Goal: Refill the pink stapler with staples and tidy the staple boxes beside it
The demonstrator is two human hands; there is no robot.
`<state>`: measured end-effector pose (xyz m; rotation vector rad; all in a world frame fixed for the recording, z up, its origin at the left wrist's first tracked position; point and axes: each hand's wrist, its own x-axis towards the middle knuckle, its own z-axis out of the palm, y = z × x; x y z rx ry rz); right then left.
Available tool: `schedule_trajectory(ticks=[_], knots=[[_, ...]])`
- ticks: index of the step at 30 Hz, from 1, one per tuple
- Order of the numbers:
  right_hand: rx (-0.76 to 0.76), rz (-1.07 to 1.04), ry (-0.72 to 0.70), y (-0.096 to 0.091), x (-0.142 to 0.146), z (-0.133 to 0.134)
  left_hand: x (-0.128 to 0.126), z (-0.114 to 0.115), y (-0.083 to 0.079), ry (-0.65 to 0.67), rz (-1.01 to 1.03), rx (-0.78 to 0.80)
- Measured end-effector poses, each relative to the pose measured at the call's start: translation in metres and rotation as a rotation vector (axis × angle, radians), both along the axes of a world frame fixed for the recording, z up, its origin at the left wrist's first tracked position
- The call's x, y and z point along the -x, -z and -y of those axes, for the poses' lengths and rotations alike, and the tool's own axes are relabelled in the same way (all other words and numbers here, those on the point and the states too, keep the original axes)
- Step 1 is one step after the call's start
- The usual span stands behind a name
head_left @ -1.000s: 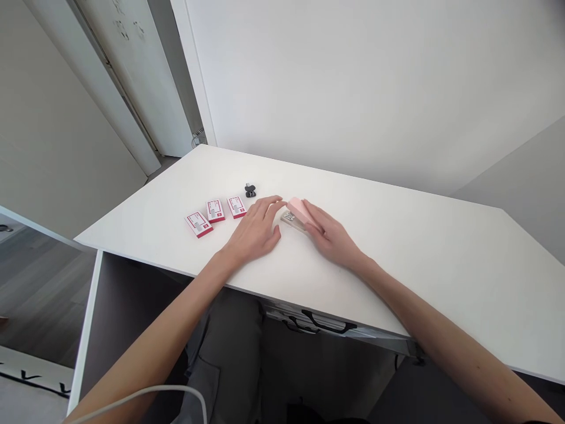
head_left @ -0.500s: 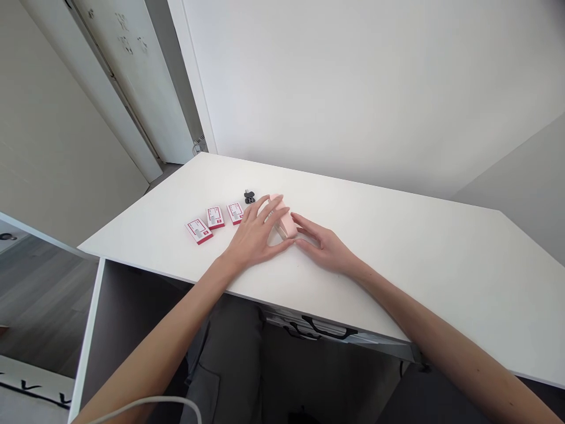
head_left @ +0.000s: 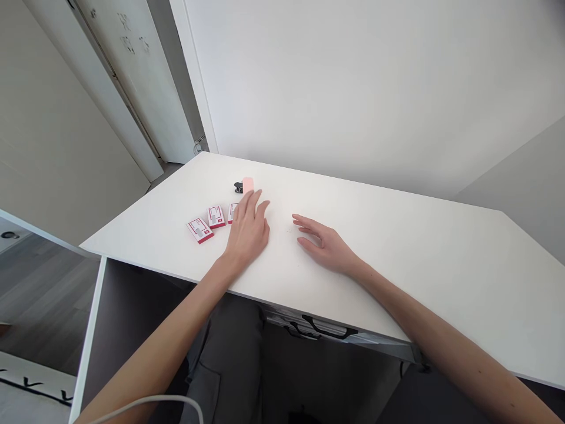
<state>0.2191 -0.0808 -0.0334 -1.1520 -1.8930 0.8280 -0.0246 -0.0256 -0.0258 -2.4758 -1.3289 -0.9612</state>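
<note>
A pale pink oblong object (head_left: 248,184) lies on the white desk, its near end hidden by fingers of my left hand (head_left: 249,229). That hand rests palm down with fingers stretched out; whether a fingertip touches the pink object, I cannot tell. Beside the pink object, on its left, is a small black clip-like item (head_left: 238,187). Three red-and-white small boxes lie left of my hand: one (head_left: 200,229) nearest the front, one (head_left: 216,216) in the middle, and one (head_left: 232,212) partly covered by the hand. My right hand (head_left: 326,247) lies on its side, fingers loosely curved and apart, holding nothing.
The white desk (head_left: 397,253) runs along a pale wall (head_left: 353,82). Below its front edge are drawers with a black handle (head_left: 329,328). A white cable (head_left: 150,400) crosses by my left forearm. A door (head_left: 128,70) stands at the back left.
The pink object has moved left and away from me, to beside the black item, which has also shifted slightly left. My left hand moved left with its fingers drawn closer together. My right hand stayed put.
</note>
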Motion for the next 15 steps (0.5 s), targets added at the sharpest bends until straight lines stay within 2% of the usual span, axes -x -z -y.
schedule_trajectory(ticks=[3, 6, 9, 15], knots=[[-0.058, -0.014, -0.005, -0.001, 0.001, -0.001, 0.001, 0.004, -0.006, 0.132, -0.01, 0.052], [-0.1, -0.021, 0.022, -0.002, 0.002, -0.001, 0.002, 0.008, -0.011, 0.232, -0.065, 0.187], [-0.097, -0.01, 0.073, -0.004, 0.002, 0.0, 0.002, 0.01, -0.014, 0.241, -0.114, 0.287], [-0.037, 0.019, 0.089, -0.011, 0.003, 0.003, 0.001, 0.01, -0.014, 0.233, -0.146, 0.324]])
